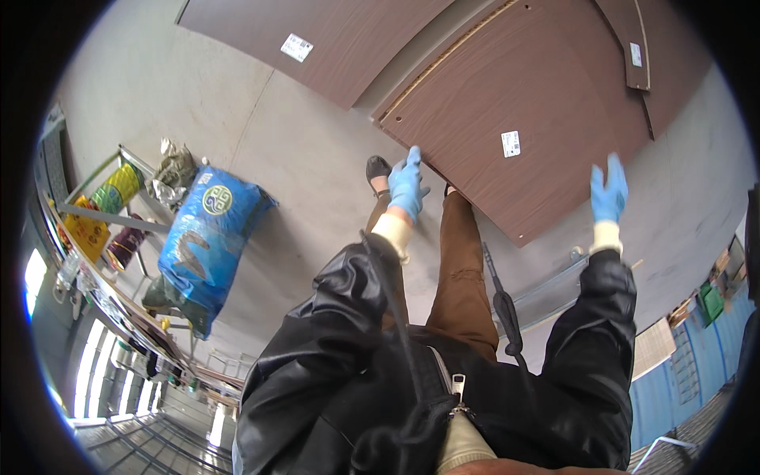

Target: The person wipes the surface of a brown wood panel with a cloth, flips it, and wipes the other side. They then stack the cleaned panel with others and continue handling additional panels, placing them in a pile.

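My left hand, in a blue glove, is raised with its thumb apart and nothing visible in it. Its fingertips overlap the near edge of a brown wood-grain particleboard panel; whether they touch it, I cannot tell. Off to the panel's right, my right hand, gloved the same way, has its fingers spread and holds nothing. A white printed label is stuck on the panel, and small round holes show near its corners. The panel lies at an angle, partly over other brown boards, with one corner pointing towards me.
Another labelled brown panel lies farther left on the grey floor. A narrow brown board rests at the far right of the stack. Left of me are a full blue plastic sack and a metal-framed rack holding yellow and purple bags.
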A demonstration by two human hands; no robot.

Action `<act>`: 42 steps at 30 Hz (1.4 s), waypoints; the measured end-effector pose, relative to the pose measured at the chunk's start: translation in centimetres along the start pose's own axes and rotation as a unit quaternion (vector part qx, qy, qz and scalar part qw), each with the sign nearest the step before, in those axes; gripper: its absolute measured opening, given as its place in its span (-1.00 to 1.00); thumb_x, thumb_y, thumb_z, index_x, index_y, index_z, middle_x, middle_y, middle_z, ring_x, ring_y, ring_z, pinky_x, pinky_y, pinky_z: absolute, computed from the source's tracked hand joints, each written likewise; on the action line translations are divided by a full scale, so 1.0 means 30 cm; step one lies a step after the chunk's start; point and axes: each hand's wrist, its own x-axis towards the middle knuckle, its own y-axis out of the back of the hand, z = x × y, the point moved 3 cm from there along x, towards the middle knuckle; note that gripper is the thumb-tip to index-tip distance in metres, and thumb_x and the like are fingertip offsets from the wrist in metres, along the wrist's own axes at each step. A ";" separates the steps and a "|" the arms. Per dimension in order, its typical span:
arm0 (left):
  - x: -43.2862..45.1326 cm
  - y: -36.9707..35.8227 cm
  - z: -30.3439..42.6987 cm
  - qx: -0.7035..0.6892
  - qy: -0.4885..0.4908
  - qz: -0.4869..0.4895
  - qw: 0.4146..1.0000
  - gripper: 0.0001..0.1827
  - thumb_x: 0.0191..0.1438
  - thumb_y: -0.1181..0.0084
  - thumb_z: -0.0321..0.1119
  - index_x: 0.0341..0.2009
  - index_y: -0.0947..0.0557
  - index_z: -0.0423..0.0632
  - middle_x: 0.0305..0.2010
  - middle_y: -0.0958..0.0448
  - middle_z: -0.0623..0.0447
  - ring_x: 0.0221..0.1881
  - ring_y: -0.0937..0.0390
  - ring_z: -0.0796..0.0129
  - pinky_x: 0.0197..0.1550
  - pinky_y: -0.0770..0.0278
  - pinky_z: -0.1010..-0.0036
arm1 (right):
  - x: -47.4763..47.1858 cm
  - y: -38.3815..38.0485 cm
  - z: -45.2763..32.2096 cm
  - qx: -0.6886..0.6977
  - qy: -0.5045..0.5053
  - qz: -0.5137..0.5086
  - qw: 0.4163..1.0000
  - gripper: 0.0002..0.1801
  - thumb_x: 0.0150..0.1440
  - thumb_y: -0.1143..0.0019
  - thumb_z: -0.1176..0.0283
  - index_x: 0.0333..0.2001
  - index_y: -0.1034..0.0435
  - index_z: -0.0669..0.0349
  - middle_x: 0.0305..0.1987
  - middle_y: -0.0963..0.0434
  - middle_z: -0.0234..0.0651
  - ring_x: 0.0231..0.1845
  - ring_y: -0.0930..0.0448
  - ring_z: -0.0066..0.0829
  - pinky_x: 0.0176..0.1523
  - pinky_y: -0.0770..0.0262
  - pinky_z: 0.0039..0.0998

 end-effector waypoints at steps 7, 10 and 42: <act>0.025 -0.102 0.059 -0.010 -0.050 -0.006 0.999 -0.51 0.34 -0.14 0.03 0.08 -0.52 -0.14 0.04 -0.51 -0.09 0.01 -0.54 0.06 0.03 -0.64 -0.14 | 0.499 -0.411 -0.271 -0.109 0.024 0.019 0.994 0.03 0.09 -0.22 -0.32 0.44 -0.19 0.13 0.62 -0.10 -0.10 0.61 -0.08 -0.02 0.54 -0.01 0.09; 0.053 -0.100 0.043 0.019 -0.074 0.008 0.997 -0.59 0.36 -0.13 -0.02 0.01 -0.53 -0.12 -0.01 -0.51 -0.07 0.00 -0.54 0.07 -0.04 -0.67 -0.11 | 0.485 -0.454 -0.285 -0.069 -0.004 0.027 0.997 0.11 0.04 -0.22 -0.39 0.46 -0.14 0.10 0.65 -0.01 -0.10 0.64 0.01 0.00 0.57 0.12 0.15; 0.072 -0.074 -0.012 -0.033 -0.114 -0.017 0.993 -0.77 0.38 -0.10 -0.18 -0.10 -0.54 -0.08 -0.25 -0.49 0.01 -0.32 -0.48 0.24 -0.25 -0.69 0.06 | 0.504 -0.416 -0.187 -0.030 -0.084 -0.064 0.994 0.23 -0.11 -0.51 -0.22 0.45 -0.15 0.31 0.49 -0.28 0.09 0.53 -0.25 0.01 0.53 -0.18 -0.11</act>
